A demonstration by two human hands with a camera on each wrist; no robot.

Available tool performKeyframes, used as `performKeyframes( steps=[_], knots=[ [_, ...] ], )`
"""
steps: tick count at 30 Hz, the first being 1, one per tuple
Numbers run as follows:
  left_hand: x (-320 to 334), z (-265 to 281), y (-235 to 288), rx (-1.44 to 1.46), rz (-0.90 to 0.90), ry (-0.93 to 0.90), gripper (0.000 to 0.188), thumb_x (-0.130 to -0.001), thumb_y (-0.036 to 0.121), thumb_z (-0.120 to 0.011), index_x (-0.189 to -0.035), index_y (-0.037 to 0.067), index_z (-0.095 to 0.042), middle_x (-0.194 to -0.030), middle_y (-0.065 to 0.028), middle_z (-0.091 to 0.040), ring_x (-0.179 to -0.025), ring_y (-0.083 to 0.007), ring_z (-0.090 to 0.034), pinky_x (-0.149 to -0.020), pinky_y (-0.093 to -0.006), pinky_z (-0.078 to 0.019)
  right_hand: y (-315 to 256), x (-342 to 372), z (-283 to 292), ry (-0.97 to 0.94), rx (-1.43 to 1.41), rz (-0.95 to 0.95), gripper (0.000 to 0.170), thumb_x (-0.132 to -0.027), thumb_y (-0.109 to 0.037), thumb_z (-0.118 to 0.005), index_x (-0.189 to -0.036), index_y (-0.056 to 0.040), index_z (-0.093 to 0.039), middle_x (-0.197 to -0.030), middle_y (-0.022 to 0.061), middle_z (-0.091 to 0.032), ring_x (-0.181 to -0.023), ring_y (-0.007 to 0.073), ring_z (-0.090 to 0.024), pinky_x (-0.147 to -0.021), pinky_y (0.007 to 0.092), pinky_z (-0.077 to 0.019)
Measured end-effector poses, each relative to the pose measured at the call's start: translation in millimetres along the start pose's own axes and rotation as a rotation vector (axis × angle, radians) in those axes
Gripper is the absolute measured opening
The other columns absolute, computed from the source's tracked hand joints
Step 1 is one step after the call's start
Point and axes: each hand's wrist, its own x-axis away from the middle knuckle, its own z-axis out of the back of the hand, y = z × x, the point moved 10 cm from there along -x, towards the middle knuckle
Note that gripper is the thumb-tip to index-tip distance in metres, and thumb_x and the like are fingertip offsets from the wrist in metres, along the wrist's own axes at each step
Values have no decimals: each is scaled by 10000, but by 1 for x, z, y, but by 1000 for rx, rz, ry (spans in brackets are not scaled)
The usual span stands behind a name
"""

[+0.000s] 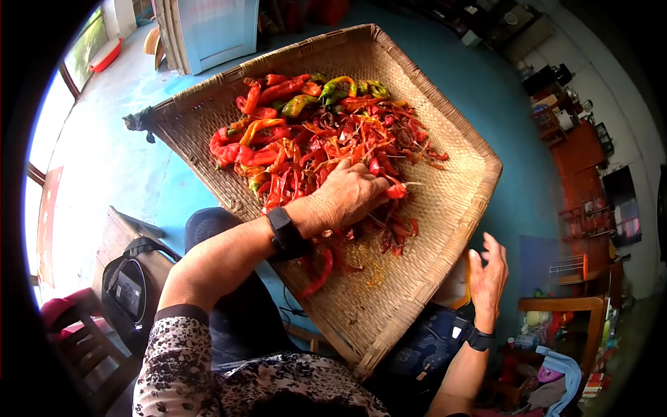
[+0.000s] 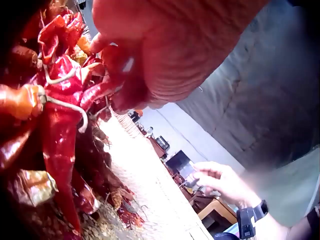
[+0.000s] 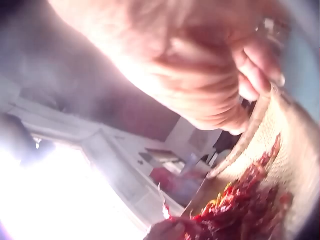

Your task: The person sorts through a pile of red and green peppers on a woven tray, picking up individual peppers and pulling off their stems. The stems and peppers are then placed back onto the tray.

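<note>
A square woven tray (image 1: 451,149) lies tilted across the person's lap, heaped with chili peppers (image 1: 326,149). Most are red and shriveled; a few at the far side are green or orange. The left hand (image 1: 347,194) reaches into the heap, its fingers curled on a red chili pepper (image 1: 396,191) whose pale stem sticks out. Up close in the left wrist view, that hand (image 2: 165,50) hides part of the pepper at its fingertips. Outside the tray's right edge, the right hand (image 1: 488,274) is raised with loosely bent fingers and holds nothing.
Loose yellow seeds (image 1: 375,271) lie on the near part of the tray. A wooden stool (image 1: 125,236) with a black bag (image 1: 132,292) stands at the left. A wooden chair (image 1: 590,306) with cloths is at the right, and a pale blue door (image 1: 219,35) stands beyond the tray.
</note>
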Motion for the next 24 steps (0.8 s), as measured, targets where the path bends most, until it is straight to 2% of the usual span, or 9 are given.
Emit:
performKeyframes(
  steps=[5, 7, 9, 11, 13, 16, 19, 21, 24],
  knots=[
    [3, 1, 26, 35, -84, -5, 159, -891, 279, -578, -918, 123, -594, -776, -31, -630, -860, -231, -583, -900, -427, -399, -84, -10, -91, -379, -700, -46, 451, -835, -133, -691, -1245, -19, -542, -1011, 115, -644, -768, 134, -618, -671, 277, -506],
    [7, -4, 29, 33, -87, -38, 151, -868, 258, -595, -933, 123, -595, -777, -18, -630, -851, -220, -584, -883, -411, -404, -98, -14, -113, -365, -840, -24, 363, -869, -161, -677, -1183, -14, -573, -952, 89, -647, -745, 122, -608, -657, 269, -493],
    [13, -5, 31, 23, -87, -72, 148, -850, 258, -610, -889, 117, -588, -757, -2, -609, -830, -208, -583, -835, -382, -420, -102, -14, -127, -342, -863, -13, 178, -882, -149, -667, -959, -1, -605, -841, 46, -609, -712, 105, -575, -624, 255, -463],
    [18, -11, 27, 15, -9, -230, 145, -849, 228, -639, -886, 98, -587, -767, -36, -572, -842, -222, -568, -839, -378, -435, -104, -14, -124, -296, -768, 88, 126, -881, -113, -655, -908, -4, -597, -819, 28, -587, -707, 96, -561, -615, 249, -456],
    [19, -2, 30, 72, -13, -102, 130, -869, 227, -625, -869, 100, -594, -757, -36, -559, -817, -215, -568, -813, -375, -446, -100, -22, -100, -226, -933, -4, 80, -880, -76, -634, -878, -7, -594, -836, 13, -579, -709, 79, -540, -597, 239, -445],
    [20, 1, 30, 14, -58, -165, 151, -826, 174, -625, -954, 98, -604, -913, -57, -560, -904, -240, -549, -814, -384, -454, -49, -25, -32, 153, -757, -192, 87, -902, -113, -609, -881, -28, -597, -757, -12, -565, -669, 51, -503, -582, 221, -430],
    [16, 13, 22, -26, -79, -113, 323, -748, 102, -629, -1069, 81, -596, -1170, -113, -529, -1051, -287, -515, -879, -408, -453, 18, -6, 12, 454, -494, -207, 171, -951, -169, -576, -895, -8, -580, -768, -15, -562, -680, 58, -497, -579, 237, -415],
    [15, 25, 12, -185, -60, -41, 342, -752, 90, -630, -1092, 86, -594, -1213, -117, -519, -1086, -294, -508, -892, -401, -452, 63, 0, 3, 322, -416, -303, 195, -931, -177, -596, -907, 16, -578, -768, 25, -596, -648, 107, -528, -595, 270, -442],
    [9, 36, -6, -225, 29, 24, 370, -750, 118, -673, -1111, 93, -596, -1241, -116, -508, -1114, -298, -496, -906, -411, -440, 82, 6, -25, -155, 144, -482, 238, -855, -184, -651, -983, 14, -616, -845, 178, -636, -700, 319, -599, -648, 378, -474]
  ],
)
